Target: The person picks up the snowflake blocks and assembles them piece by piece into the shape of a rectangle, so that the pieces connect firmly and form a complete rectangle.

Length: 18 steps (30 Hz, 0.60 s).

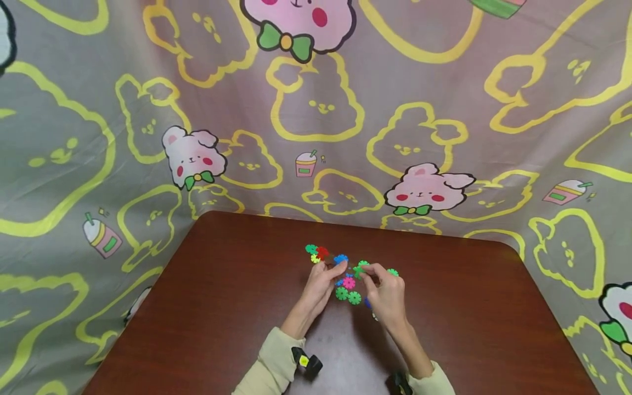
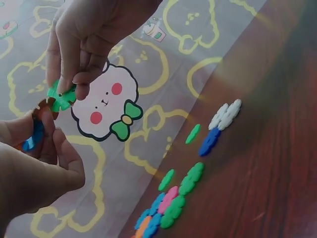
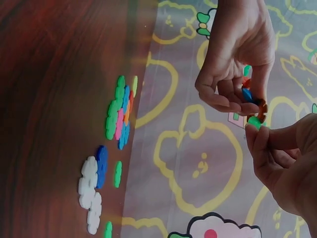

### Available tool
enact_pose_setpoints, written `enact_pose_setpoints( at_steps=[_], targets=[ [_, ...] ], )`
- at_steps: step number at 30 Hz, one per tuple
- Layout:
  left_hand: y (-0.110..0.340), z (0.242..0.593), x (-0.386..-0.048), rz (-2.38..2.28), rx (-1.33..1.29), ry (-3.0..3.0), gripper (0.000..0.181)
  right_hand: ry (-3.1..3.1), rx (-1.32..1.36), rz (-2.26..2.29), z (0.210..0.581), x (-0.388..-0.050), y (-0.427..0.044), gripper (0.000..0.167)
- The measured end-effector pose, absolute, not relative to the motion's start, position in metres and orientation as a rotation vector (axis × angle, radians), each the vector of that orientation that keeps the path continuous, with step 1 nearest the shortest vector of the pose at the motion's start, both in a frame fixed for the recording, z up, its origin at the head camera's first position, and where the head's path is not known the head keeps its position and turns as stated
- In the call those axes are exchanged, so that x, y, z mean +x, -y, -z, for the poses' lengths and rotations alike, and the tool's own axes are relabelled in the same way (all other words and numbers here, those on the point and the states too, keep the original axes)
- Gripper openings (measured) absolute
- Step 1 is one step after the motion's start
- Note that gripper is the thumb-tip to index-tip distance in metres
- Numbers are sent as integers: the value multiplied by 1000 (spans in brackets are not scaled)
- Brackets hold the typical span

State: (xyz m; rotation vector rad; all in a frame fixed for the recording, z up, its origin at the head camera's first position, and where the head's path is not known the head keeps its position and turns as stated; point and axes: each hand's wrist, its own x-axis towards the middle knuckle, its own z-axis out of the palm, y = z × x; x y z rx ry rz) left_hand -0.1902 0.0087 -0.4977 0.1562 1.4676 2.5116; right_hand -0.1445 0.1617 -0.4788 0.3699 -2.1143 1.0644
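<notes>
Both hands meet above the table over small notched plastic snowflake discs. My left hand (image 1: 316, 288) grips a joined cluster: a blue disc (image 2: 33, 136) and a brown disc (image 2: 45, 106) show at its fingers, partly covered by them. A red disc (image 1: 322, 253) and a green one (image 1: 311, 249) appear beyond that hand in the head view. Between thumb and fingers, my right hand (image 1: 387, 293) pinches a bright green disc (image 2: 62, 96). This green disc touches the brown disc's edge; whether their notches interlock I cannot tell.
Loose discs lie on the brown table (image 1: 237, 285) below the hands: a pink disc (image 1: 349, 283), green discs (image 1: 354, 298), white discs (image 3: 88, 183) and a dark blue disc (image 3: 101, 166). A cartoon-patterned curtain (image 1: 316, 192) hangs behind the table's far edge.
</notes>
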Motion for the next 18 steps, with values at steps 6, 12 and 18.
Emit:
enact_pose_setpoints(
  at_steps=[6,12,18],
  targets=[
    [-10,493,-189,-2466,117,-1540,4,2104,362,-1142,478,-143,-163,19],
    [-11,491,-190,-2422,161,-1565,9,2075,293,-1231,475,-144,-164,20],
    [-6,491,-186,-2373,213,-1576,13,2079,266,-1295,474,-144,-161,23]
  ],
)
